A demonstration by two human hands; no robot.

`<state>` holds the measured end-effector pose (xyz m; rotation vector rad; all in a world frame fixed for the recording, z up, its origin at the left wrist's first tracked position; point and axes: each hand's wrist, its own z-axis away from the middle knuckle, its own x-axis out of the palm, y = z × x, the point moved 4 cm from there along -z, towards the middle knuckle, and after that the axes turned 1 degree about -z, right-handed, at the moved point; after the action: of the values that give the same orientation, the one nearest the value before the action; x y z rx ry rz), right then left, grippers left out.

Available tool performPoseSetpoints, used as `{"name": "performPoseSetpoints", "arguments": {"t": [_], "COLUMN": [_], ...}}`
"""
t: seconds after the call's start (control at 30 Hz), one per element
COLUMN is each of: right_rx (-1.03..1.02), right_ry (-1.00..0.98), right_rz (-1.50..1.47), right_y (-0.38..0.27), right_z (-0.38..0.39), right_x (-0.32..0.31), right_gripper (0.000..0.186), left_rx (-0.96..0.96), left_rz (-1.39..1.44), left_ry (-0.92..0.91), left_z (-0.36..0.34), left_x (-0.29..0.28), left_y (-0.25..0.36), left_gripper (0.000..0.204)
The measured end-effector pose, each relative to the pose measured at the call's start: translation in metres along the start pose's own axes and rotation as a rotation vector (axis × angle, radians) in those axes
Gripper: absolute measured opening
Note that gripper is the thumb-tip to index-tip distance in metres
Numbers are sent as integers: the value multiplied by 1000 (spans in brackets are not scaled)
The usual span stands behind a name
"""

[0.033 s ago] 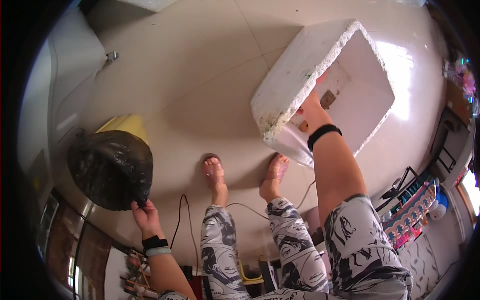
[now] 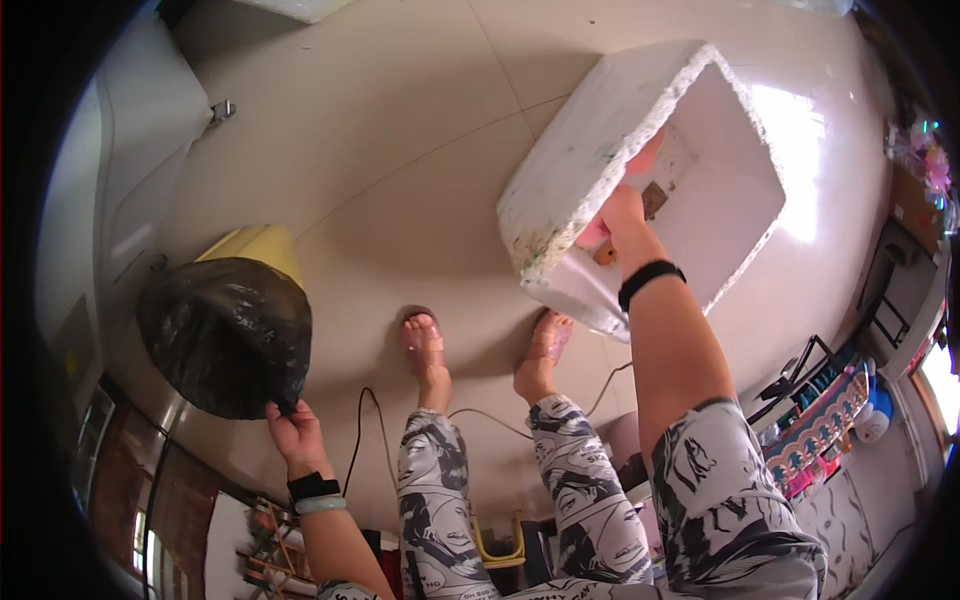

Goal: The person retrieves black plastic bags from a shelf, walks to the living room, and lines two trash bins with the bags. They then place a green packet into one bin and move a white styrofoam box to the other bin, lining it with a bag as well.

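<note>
On the left, my left hand (image 2: pixel 296 432) pinches the rim of a black plastic bag (image 2: pixel 228 335), whose mouth hangs wide. The bag is fitted over a yellow bin (image 2: pixel 258 248). My right hand (image 2: pixel 622 208) reaches down into a white foam box (image 2: pixel 560 160) with rough, stained edges. Its fingers are mostly hidden by the box wall, so their grip does not show. Reddish-pink things (image 2: pixel 645 155) lie around that hand, too covered to name. A flat brown piece (image 2: pixel 654 200) and a small orange-brown piece (image 2: pixel 605 254) are inside the box too.
Between bin and box stand my feet in pink sandals (image 2: pixel 424 340) on a tiled floor (image 2: pixel 400 130). A dark cable (image 2: pixel 362 430) runs near my legs. A grey-white cabinet (image 2: pixel 150 110) is at far left; assorted household items (image 2: pixel 820 430) line the right side.
The view has shifted slightly. Inside the foam box, a little more of the reddish-pink things shows beside my right hand. My left hand keeps its hold on the bag.
</note>
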<state>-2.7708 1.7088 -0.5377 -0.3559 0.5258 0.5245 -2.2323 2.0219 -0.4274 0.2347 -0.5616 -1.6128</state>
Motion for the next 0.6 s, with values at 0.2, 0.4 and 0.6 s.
{"name": "performPoseSetpoints", "arguments": {"t": [0.2, 0.4, 0.6], "right_rx": [464, 211, 254], "right_ry": [-153, 74, 65], "right_rz": [75, -175, -245], "right_y": [70, 82, 62], "right_z": [0, -29, -9], "right_x": [-29, -19, -43], "right_gripper": [24, 22, 21], "left_rx": [-22, -75, 127], "left_rz": [-37, -237, -571], "left_ry": [72, 7, -37], "left_z": [57, 100, 173], "left_x": [61, 102, 172], "left_y": [-81, -104, -89], "left_gripper": [15, 19, 22]}}
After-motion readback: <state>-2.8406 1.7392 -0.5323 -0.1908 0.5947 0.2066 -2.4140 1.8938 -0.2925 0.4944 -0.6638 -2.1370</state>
